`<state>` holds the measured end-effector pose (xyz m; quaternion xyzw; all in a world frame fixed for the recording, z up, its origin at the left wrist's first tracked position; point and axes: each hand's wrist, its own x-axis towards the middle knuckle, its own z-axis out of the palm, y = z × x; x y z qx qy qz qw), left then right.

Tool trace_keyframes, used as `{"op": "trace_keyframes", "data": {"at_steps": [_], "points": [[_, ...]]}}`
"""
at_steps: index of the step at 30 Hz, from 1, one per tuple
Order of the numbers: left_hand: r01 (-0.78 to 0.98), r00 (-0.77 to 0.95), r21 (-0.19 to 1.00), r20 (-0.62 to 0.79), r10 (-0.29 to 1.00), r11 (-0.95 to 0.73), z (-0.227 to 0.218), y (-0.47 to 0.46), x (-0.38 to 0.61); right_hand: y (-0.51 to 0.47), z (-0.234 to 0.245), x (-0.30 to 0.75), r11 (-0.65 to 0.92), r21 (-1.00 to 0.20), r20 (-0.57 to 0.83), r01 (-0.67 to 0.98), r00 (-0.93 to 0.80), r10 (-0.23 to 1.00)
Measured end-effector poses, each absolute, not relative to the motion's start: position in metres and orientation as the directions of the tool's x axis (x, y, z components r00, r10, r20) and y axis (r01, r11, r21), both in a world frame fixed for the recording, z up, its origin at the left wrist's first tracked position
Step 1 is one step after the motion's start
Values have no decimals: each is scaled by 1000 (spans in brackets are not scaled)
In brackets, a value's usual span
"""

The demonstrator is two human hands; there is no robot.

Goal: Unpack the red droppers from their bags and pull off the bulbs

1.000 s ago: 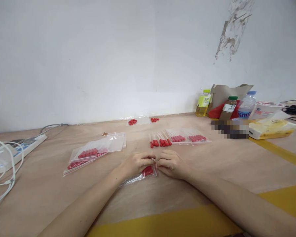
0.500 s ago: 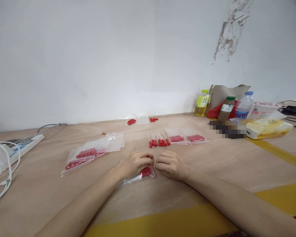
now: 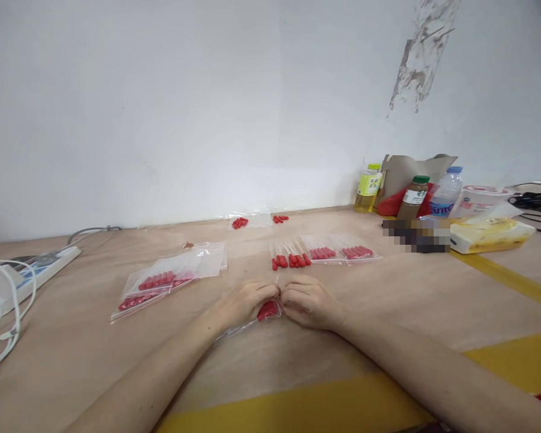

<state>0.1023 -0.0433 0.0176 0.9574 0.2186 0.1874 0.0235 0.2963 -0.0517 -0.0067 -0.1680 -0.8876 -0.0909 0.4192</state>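
Near the middle of the table, a clear plastic zip bag (image 3: 267, 311) with red-tipped contents lies partly under my left hand (image 3: 249, 300). My left fingers are closed on the bag's upper edge. From the other side, my right hand (image 3: 311, 302) pinches the same edge at its right end, the fingertips of both hands almost touching. Just beyond lie loose red-tipped sticks (image 3: 291, 260) in small groups. To their right are two bags of red-tipped sticks (image 3: 357, 252). At the left, more filled bags (image 3: 157, 280) overlap in a stack.
Red pieces (image 3: 240, 223) lie by the wall, some on clear plastic. A white power strip (image 3: 49, 273) and cables (image 3: 15, 313) occupy the left. At the right stand a yellow-capped bottle (image 3: 368, 191), a green-capped bottle (image 3: 413, 201) and a tissue pack (image 3: 491, 234).
My right fingers have shifted slightly left, closer to my left fingertips at the bag's edge. The left fingers have curled in a little. The other things lie as before.
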Motion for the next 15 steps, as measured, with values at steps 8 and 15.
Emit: {"op": "trace_keyframes", "data": {"at_steps": [8,15], "points": [[398,767,212,456,451,-892,5,-34,98,-49,-10,296,920,42,863,390,-478,164],[358,798,18,514,316,-934,6,-35,97,-52,-5,298,886,75,796,457,-563,223]]}}
